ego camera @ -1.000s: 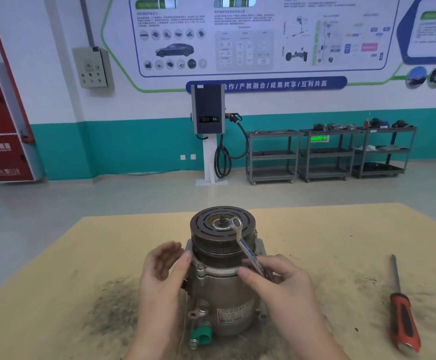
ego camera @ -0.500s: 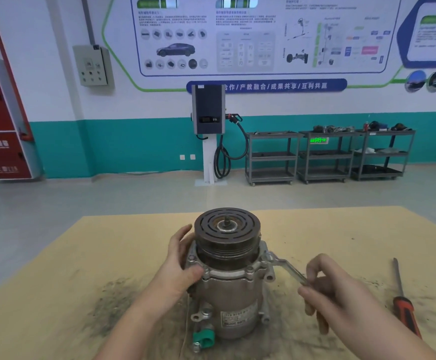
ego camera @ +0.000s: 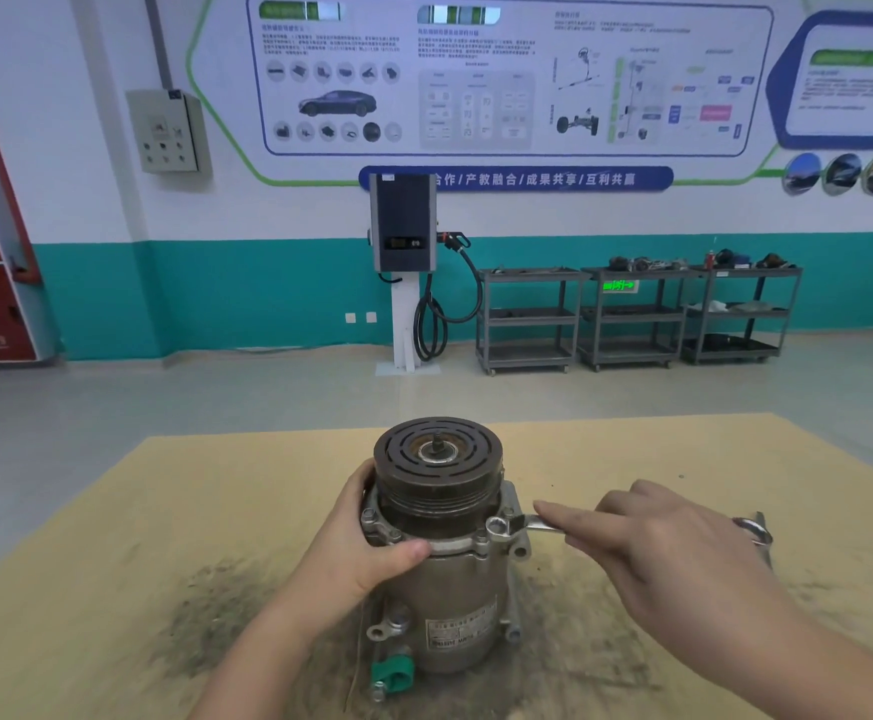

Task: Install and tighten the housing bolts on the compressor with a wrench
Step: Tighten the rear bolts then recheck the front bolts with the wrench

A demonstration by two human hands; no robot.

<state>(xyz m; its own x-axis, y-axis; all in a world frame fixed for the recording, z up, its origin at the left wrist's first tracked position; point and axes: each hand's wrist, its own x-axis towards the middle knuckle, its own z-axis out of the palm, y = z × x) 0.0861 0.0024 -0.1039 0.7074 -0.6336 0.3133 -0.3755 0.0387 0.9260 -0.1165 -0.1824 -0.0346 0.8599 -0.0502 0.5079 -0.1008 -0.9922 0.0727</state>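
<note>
The compressor [ego camera: 442,553] stands upright near the middle of the desk [ego camera: 112,537], pulley end up. The left hand [ego camera: 366,543] wraps the housing flange on its left side, thumb laid across the front, holding the body steady. The right hand [ego camera: 668,548] lies over the shank of a combination wrench [ego camera: 527,524], forefinger stretched along it toward the ring end and the other fingers curled over the handle; the open end sticks out past the hand on the right. The ring end sits over a housing bolt [ego camera: 498,528] on the right of the flange.

To do this step well, I judge the ring should be seated fully down on the bolt head before any pull, the shank kept level so it does not ride off, and the left hand should brace hard against the turning force, since the compressor is not clamped. Short swings and resetting the ring would suit the tight space under the pulley.

Three shelf carts [ego camera: 637,314] stand along the far wall; their top shelves carry assorted parts, too small to name.
</note>
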